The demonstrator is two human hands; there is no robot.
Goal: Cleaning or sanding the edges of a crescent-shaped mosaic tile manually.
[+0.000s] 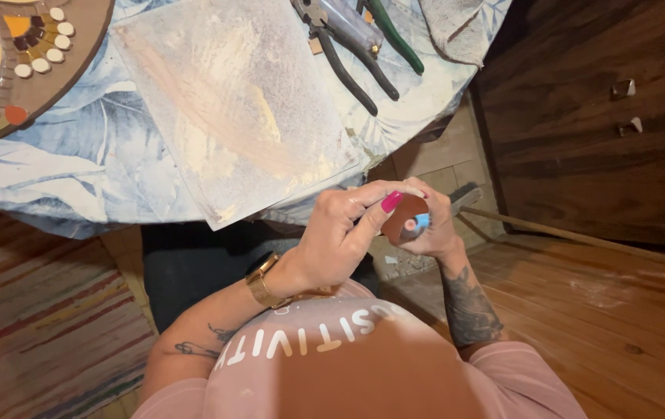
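Just below the near edge of the round table, over the person's lap, a small reddish-brown piece [404,219] with a pale blue patch on its face sits pinched between both hands. The left hand [344,233] curls around it from the left, thumb with a pink nail pressed across its top, a gold watch [262,279] on the wrist. The right hand [435,225] cups the piece from the right and from beneath, fingers wrapped close; the tattooed forearm runs back toward the pink shirt [348,365].

Farther off, on the table's blue leaf-patterned cloth [107,155], lies a dusty, scuffed clear sheet [231,101], one corner hanging over the table edge right above the hands. Beyond it, at the far right of the table, black-handled nippers [352,66] lie beside a green-handled tool [396,35], with a crumpled cloth [460,27] next to them. At the far left sits a round brown board [76,66] bearing a mosaic of cream, orange and brown tiles. A striped rug [38,326] covers the floor on the left, bare wooden boards [619,334] on the right, and a dark wooden cabinet [580,140] stands at the far right.
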